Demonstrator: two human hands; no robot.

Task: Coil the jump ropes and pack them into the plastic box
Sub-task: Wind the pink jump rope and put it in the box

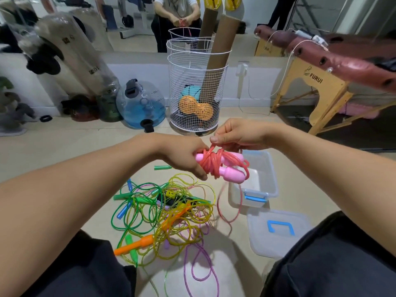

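— How many ropes is the person holding?

— One. The red jump rope (211,162) with two pink handles (232,175), both lying side by side in the bundle. The left hand (185,156) has its grip clamped round the near end of the handles and the turns of cord wound over them. The right hand (234,132) pinches a strand of the same red cord just above the bundle, thumb and forefinger together on it.

— Is it all wound up?

— No, one loose red tail (228,207) hangs from the bundle down to the floor, beside the box.

— And the box?

— One clear plastic box (271,185) with blue latches stands on the floor directly under and beyond the bundle. Its single lid (276,232), with one blue handle, lies flat on the floor just nearer the person, by the right knee.

— What's left on the floor?

— One tangled pile of ropes (169,211) between the person's knees: green, yellow and purple cords looped through each other. I count two orange handles (134,246), a few green and two blue ones; the exact number of ropes I cannot tell, they are too knotted. One green handle (162,167) lies apart, just beyond the pile.

— Anything else behind?

— One white wire basket (197,93) against the far wall, holding two cardboard tubes (221,37), and one blue water jug (141,103) to its left.
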